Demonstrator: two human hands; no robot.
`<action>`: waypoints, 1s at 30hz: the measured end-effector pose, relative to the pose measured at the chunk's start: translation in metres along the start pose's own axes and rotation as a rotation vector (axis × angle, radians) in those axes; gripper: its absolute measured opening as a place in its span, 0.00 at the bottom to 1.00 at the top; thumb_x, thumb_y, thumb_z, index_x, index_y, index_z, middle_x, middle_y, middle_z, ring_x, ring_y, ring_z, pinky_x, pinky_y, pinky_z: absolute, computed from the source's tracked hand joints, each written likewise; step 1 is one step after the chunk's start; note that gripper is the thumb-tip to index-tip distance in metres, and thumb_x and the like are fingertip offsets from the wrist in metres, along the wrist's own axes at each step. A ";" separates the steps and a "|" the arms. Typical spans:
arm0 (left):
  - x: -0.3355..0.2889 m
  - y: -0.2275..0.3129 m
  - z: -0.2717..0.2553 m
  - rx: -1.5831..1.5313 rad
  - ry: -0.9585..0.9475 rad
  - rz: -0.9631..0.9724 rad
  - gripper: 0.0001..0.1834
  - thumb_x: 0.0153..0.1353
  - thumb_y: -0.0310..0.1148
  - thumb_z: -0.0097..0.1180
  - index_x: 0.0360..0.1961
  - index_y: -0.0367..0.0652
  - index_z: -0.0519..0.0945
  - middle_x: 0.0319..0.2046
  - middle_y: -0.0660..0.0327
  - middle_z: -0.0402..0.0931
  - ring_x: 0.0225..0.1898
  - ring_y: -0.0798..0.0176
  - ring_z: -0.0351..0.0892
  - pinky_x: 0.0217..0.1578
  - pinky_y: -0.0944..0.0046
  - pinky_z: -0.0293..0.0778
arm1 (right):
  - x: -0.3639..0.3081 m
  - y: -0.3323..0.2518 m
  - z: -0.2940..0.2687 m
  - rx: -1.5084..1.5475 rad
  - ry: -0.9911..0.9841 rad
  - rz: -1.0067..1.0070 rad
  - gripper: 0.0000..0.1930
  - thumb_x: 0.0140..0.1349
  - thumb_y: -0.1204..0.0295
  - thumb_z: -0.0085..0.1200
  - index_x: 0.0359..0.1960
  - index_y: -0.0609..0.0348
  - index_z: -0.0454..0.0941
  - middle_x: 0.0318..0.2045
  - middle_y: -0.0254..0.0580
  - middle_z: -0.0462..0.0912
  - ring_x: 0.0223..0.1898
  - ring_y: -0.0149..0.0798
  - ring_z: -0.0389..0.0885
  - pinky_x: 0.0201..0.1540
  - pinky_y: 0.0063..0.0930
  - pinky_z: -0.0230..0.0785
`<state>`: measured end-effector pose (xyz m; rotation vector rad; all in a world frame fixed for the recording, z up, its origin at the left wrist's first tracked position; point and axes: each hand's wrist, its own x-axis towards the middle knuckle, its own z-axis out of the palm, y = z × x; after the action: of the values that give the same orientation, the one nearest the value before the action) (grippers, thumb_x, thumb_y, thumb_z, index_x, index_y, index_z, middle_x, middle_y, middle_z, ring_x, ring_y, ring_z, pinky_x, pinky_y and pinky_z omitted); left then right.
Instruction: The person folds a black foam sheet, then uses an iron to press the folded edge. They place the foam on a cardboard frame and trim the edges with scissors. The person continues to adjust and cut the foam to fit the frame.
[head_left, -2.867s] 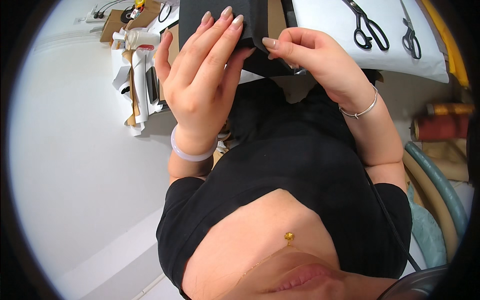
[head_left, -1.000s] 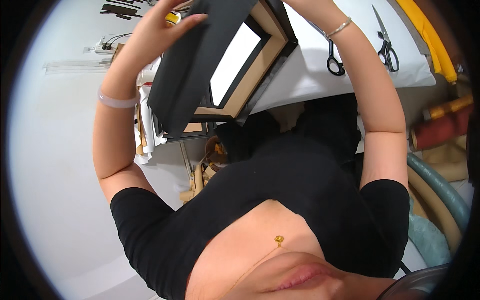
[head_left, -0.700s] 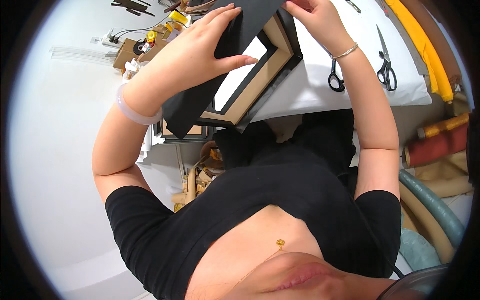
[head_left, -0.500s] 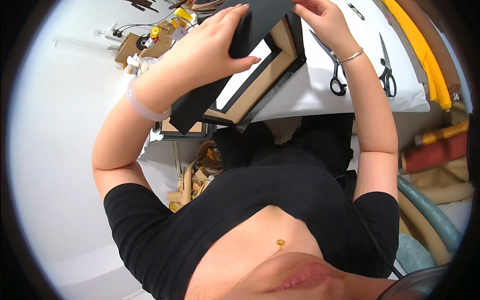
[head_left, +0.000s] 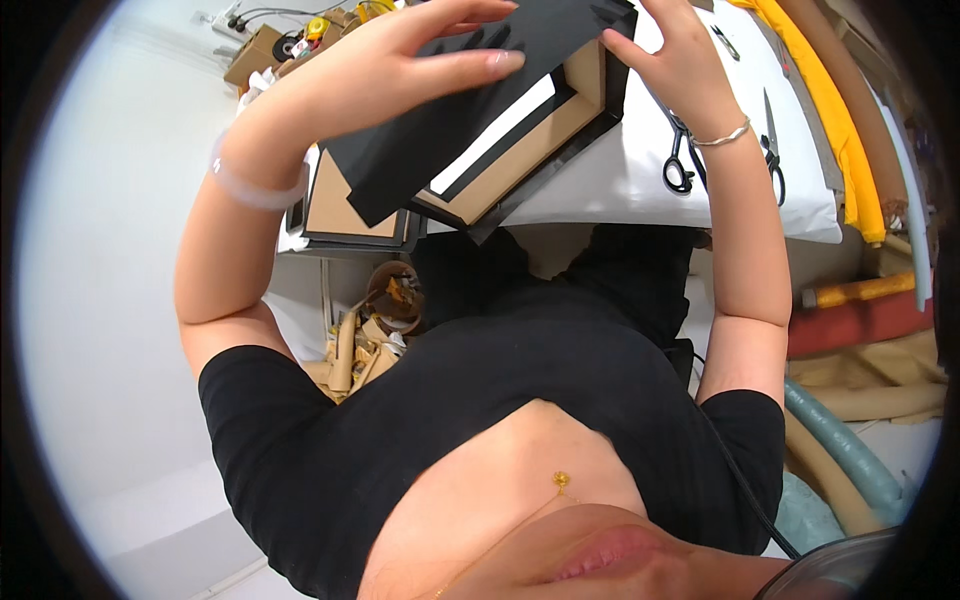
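Change: Both hands have come lower and nearer since the earlier pictures, and the black sheet now lies flatter over the frame instead of standing raised above it.
Left hand (head_left: 400, 60): spread flat on the black sheet (head_left: 470, 90), fingers extended and pressing down; an open-palmed grip, not clenched round anything.
Right hand (head_left: 675, 60): fingertips pinch the sheet's far corner at the frame's upper right edge.
Frame (head_left: 520, 150): a tan rectangular frame with black outer edges and a white centre, tilted, resting partly on the white-covered counter (head_left: 620, 185).
Progress: as I judge it, the sheet is laid on and covers about half the frame; its lower right side is not yet covered, so aligning and pressing down seem left.
Nearby: black-handled scissors (head_left: 680, 160) lie on the counter just beside the right wrist; yellow fabric (head_left: 840, 110) lies farther right.
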<state>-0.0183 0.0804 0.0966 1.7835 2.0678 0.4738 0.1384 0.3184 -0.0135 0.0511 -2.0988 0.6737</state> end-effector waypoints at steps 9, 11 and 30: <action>-0.132 -0.006 0.060 0.526 0.339 0.006 0.58 0.38 0.54 0.80 0.71 0.45 0.69 0.72 0.57 0.68 0.76 0.51 0.60 0.77 0.36 0.40 | 0.008 -0.042 -0.006 -0.306 -0.067 -0.079 0.19 0.53 0.81 0.68 0.48 0.59 0.82 0.53 0.44 0.83 0.58 0.49 0.78 0.66 0.39 0.67; -0.146 -0.019 0.084 0.500 0.503 0.013 0.55 0.38 0.41 0.83 0.70 0.46 0.70 0.70 0.58 0.71 0.75 0.51 0.62 0.77 0.37 0.41 | -0.002 -0.058 0.014 -0.295 -0.077 -0.136 0.23 0.54 0.78 0.69 0.54 0.59 0.79 0.56 0.46 0.81 0.61 0.49 0.77 0.68 0.40 0.66; -0.112 -0.136 0.141 -0.739 0.426 0.022 0.22 0.51 0.26 0.79 0.48 0.37 0.84 0.38 0.61 0.86 0.37 0.69 0.83 0.39 0.66 0.79 | -0.014 -0.117 0.089 1.230 0.141 1.182 0.21 0.64 0.61 0.67 0.54 0.58 0.79 0.48 0.39 0.87 0.49 0.37 0.85 0.57 0.33 0.75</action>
<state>-0.0532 -0.0477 -0.0857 1.3208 1.7469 1.5004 0.1122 0.1731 -0.0126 -0.5647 -1.0973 2.4560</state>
